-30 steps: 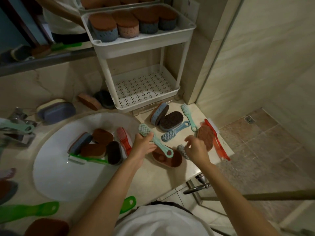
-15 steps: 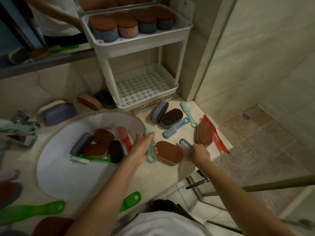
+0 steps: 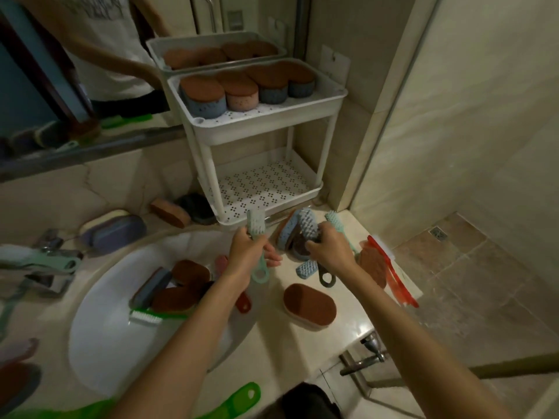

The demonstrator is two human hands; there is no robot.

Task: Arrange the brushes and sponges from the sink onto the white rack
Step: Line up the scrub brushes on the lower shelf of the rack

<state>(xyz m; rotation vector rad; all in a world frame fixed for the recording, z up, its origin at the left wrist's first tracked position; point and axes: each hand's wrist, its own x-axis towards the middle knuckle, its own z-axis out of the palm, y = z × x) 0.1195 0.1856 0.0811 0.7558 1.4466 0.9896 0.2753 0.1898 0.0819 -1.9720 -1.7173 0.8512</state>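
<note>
A mint-green brush is held upright in the left grip, whose fingers are clenched round its handle, just in front of the lower tier of the white rack. A grey-blue brush with a dark looped handle is grasped in the right grip, above the counter.

Four sponges are seen standing in a row on the rack's upper tier. In the sink three sponges are counted plainly: one blue-sided sponge and two brown sponges. A fourth, dark, is mostly hidden by the left arm. Two brushes are also found there, a green brush and a red-handled brush.

On the counter to the right of the sink, one oval brown sponge is set apart. Three more brushes are laid near the right grip: a light-blue brush, a mint brush and a red brush.
</note>
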